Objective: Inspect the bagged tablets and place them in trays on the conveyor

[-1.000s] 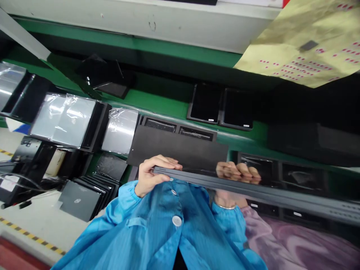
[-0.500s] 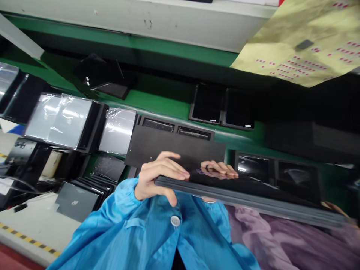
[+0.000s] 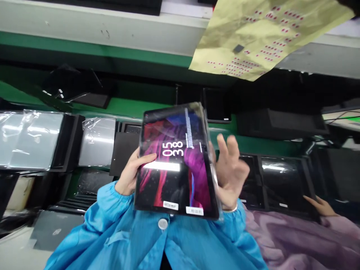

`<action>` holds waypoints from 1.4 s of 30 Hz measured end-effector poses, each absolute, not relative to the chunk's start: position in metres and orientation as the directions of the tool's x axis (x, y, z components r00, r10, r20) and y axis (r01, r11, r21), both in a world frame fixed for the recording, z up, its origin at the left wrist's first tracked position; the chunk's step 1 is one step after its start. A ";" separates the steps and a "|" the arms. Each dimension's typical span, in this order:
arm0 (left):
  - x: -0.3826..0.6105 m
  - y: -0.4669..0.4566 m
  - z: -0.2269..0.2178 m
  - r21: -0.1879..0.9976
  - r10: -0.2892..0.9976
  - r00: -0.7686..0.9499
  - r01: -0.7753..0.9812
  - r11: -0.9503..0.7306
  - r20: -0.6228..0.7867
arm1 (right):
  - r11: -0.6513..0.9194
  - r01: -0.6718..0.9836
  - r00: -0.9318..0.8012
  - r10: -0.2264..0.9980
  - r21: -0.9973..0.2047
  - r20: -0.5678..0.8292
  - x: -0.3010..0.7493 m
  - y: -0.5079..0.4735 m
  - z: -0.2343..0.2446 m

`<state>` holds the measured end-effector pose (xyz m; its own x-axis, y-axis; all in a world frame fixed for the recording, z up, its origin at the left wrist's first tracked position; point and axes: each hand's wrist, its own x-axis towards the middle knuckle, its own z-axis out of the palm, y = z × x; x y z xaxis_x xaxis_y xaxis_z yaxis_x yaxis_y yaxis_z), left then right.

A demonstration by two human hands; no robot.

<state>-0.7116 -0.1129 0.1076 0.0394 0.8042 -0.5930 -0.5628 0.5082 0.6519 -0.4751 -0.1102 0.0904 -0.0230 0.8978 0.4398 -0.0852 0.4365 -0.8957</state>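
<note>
Centre of frame, tablet: black-bezelled tablet (image 3: 174, 176) wrapped in clear plastic film (image 3: 216, 183), held tilted above the blue smock (image 3: 161, 243), its screen lit with a clock (image 3: 173, 149).
Left hand (image 3: 131, 174): grasping the tablet's left edge, thumb (image 3: 147, 159) across the screen.
Right hand (image 3: 232, 170): open, fingers (image 3: 229, 148) spread, just beside the right edge; contact cannot be told.
Handling: gripping by the edges alone would keep the screen unmarked.

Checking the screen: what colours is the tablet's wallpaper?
Wallpaper: magenta, red and blue on black, head view.
</note>
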 end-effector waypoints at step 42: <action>-0.713 -0.136 0.159 0.777 0.726 -0.316 -0.418 0.471 -0.611 | 0.025 -0.290 -0.184 0.980 -0.957 0.082 -0.476 -0.156 0.125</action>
<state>-0.7129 -0.1359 0.1592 -0.3158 0.7262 -0.6107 -0.4185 0.4710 0.7765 -0.4761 -0.1556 0.1254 -0.1840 0.9795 0.0819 -0.2902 0.0255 -0.9566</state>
